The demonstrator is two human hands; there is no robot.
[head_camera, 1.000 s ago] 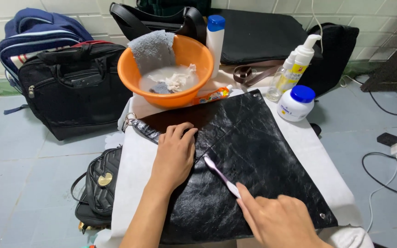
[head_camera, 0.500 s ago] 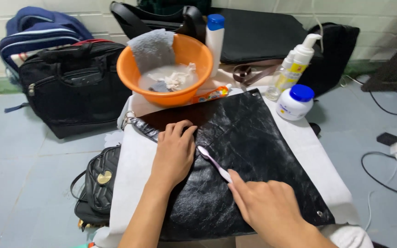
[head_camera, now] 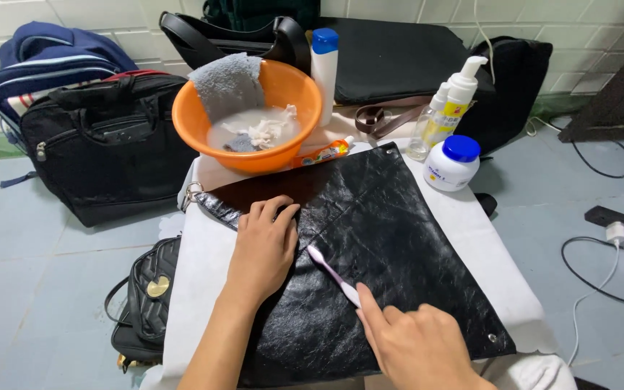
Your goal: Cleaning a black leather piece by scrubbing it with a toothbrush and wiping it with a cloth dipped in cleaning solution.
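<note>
— Hands first: where are ours, and where is the bag?

— Our left hand (head_camera: 265, 245) lies flat, fingers spread and holding nothing, pressing down on the black leather bag (head_camera: 370, 267). The bag is spread flat over a white cloth (head_camera: 204, 289) on the small tabletop, filling most of it. Our right hand (head_camera: 417, 347) has its fingers closed around a toothbrush (head_camera: 332, 273), whose head touches the leather just beside the left fingertips.

— What could go wrong from here?

— We judge the bristles might catch our own fingertips, being so close. If the left hand eased its pressure, the slick leather might slide or wrinkle under the brush.

— Anything nearby at risk?

— An orange basin (head_camera: 250, 155) of cloudy water stands at the bag's far edge, a grey rag (head_camera: 229, 83) draped over its rim. A hard push on the bag could nudge it and spill water. A white jar with a blue lid (head_camera: 451, 165) and a pump bottle (head_camera: 460, 97) stand near the far right corner, where a wide elbow sweep could tip them. On the floor to the left, a small black handbag (head_camera: 146, 303) sits where drips might land.
</note>
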